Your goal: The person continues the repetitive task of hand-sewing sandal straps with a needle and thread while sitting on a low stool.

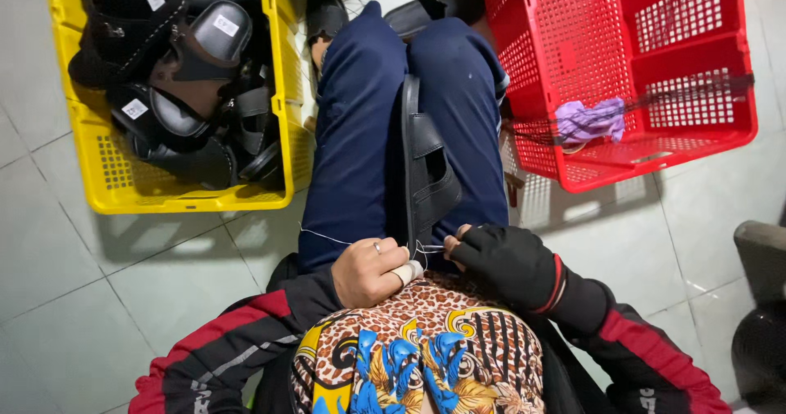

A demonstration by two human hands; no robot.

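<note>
Left hand [370, 271] grip is clenched at the heel end of the black sandal [426, 168], a taped fingertip pressed against the edge, a white thread [326, 237] trailing off to the left over the navy trousers [360, 135]. Right hand [506, 260], in a black fingerless glove, is pinched shut on what looks like a needle w/ thread, right beside the left; the needle itself is too small to make out. Sandal lies lengthwise btwn the knees, sole on edge, strap up. Looks like hand-stitching, mid-stitch at the sole edge. Next move prob calls for a steady pull to draw the thread taut w/o slipping off the seam, left hand bracing. Yellow crate [98, 176] of black sandals sits front-left on the floor; red crate [696, 127] front-right, a purple cloth [589, 121] in it.
</note>
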